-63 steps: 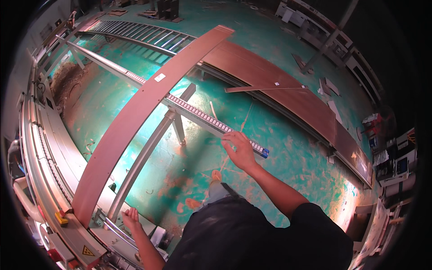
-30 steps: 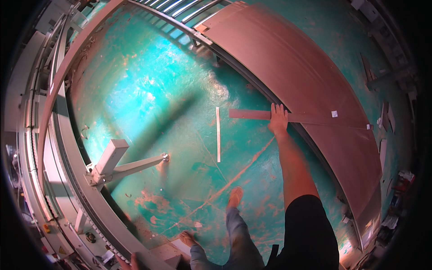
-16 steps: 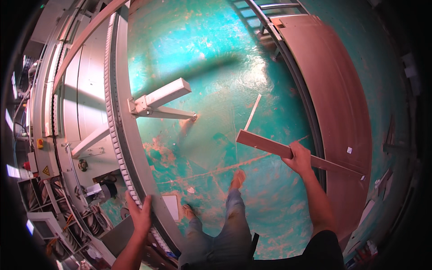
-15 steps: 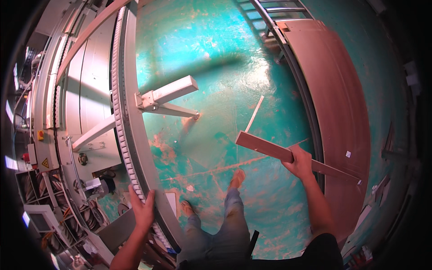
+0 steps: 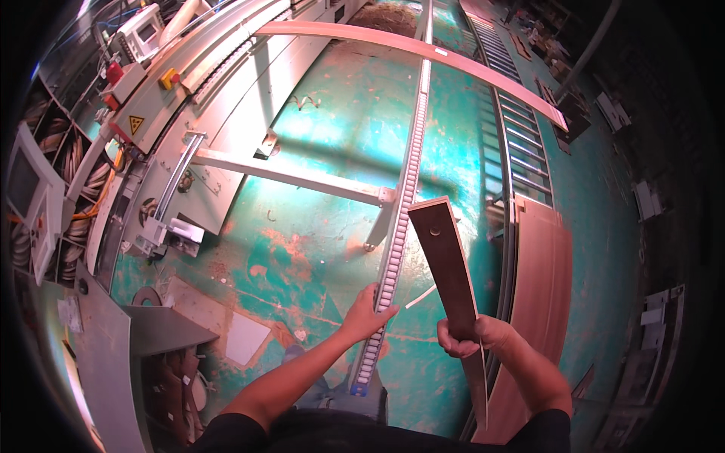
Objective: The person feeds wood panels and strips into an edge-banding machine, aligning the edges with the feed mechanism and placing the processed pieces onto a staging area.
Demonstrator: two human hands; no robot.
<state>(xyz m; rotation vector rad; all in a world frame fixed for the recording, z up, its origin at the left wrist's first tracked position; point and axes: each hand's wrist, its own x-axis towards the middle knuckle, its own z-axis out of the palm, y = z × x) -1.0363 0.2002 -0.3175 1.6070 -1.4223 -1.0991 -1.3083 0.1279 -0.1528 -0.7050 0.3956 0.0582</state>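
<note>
My right hand (image 5: 474, 337) is closed around a narrow brown board (image 5: 447, 264). The board is raised and tilted, its far end pointing up past the roller rail; a small round mark shows near that end. My left hand (image 5: 367, 314) grips the near part of the long roller rail (image 5: 402, 226), with the thumb over one side and the fingers at the other. Some of those fingers are hidden behind the rail. Farther off, a long wood-coloured strip (image 5: 362, 34) lies across the machine and the rail.
To the left stands a pale machine (image 5: 245, 113) with a yellow-and-red switch (image 5: 169, 78). A support beam (image 5: 302, 178) joins it to the rail. Brown panels (image 5: 540, 279) lie on the right beside a roller conveyor (image 5: 521, 136). A thin pale strip (image 5: 421, 297) is on the green floor.
My view has swung, bringing the far strip and more of the machine into sight. The held board has turned from sideways to upward. My left hand still holds the rail.
</note>
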